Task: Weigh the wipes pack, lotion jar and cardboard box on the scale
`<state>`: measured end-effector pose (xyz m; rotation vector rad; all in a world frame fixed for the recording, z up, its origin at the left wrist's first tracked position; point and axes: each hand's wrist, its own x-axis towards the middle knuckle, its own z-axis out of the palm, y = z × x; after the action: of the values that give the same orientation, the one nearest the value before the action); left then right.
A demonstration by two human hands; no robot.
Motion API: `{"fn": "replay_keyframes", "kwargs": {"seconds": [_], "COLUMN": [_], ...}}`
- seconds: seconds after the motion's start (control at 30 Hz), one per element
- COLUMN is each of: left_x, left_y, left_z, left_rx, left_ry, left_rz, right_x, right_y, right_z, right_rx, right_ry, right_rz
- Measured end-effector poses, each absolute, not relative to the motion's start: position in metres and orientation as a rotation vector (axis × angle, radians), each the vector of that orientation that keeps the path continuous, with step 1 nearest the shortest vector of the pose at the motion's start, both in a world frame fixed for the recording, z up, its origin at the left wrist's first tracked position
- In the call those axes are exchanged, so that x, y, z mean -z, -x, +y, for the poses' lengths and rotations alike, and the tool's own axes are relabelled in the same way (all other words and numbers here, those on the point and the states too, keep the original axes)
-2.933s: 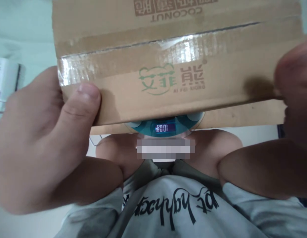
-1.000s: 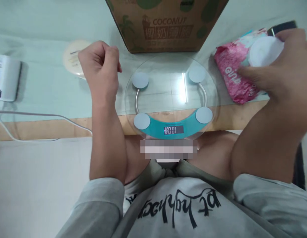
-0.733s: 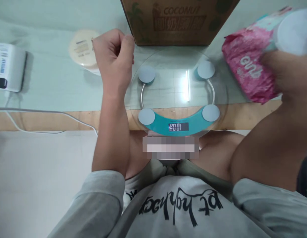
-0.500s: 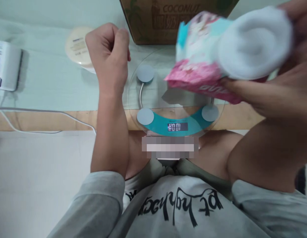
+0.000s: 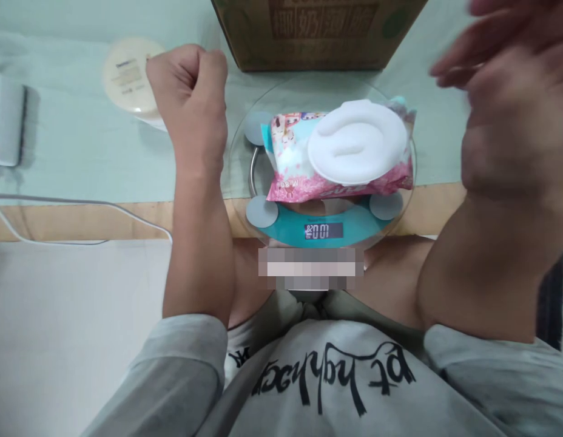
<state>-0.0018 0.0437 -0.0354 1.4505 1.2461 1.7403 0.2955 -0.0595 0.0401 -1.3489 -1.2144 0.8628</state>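
A pack of wet wipes, pink and light blue with a white oval lid, lies lid up on the round glass bathroom scale. The scale's display is lit, near its front edge. My right hand is off to the right of the pack, apart from it and blurred, with its fingers stretched out and nothing in them. My left hand is closed in a fist left of the scale; nothing shows in it. It partly covers a round cream-lidded tub behind it.
Behind the scale stands a brown cardboard box. At the far left are a white box-shaped device and a white cable along the wooden edge. A pale green cloth covers the surface.
The wipes pack has come down and left onto the scale. My right hand has let go of it and drawn away to the upper right. My left fist stays closed.
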Motion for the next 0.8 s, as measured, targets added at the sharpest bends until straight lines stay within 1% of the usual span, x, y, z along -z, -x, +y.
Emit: {"fn": "replay_keyframes", "kwargs": {"seconds": [0.13,0.23,0.43,0.63,0.8], "left_x": [0.04,0.04,0.036,0.036,0.036], "left_y": [0.006,0.003,-0.003,0.0,-0.001], "left_z": [0.04,0.039,0.034,0.037,0.042], "left_rx": [-1.745,-1.796,-1.796,-1.8,-1.826], "left_ry": [-1.425,-1.38,-1.371,-1.325,-1.242], "left_rz": [1.266,1.26,1.258,1.296,1.342], "right_x": [-0.022,-0.011,-0.012,-0.019,-0.021], "right_y": [-0.31,-0.315,-0.305,-0.295,-0.291], "right_z": [-0.034,-0.023,-0.015,-0.007,-0.009], "right_rx": [-0.868,-0.814,-0.711,-0.651,-0.682], "right_ry": [1.343,1.338,1.338,1.297,1.27], "right_rz": [-0.986,-0.737,-0.39,-0.298,-0.296]}}
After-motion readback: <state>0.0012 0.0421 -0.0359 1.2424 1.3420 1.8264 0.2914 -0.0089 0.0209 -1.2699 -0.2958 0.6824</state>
